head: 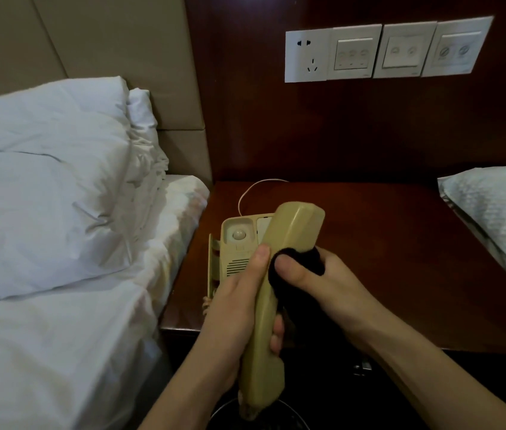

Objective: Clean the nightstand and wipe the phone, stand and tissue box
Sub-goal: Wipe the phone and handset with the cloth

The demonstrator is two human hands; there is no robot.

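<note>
Off its base, yellowed handset (279, 274)

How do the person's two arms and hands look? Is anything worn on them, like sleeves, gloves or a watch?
The left hand and right hand are bare, with no gloves. Both forearms are uncovered as far as the frame shows; no sleeve is in view. No ring, watch or bracelet is visible. Fingernails look short and unpainted.
</note>
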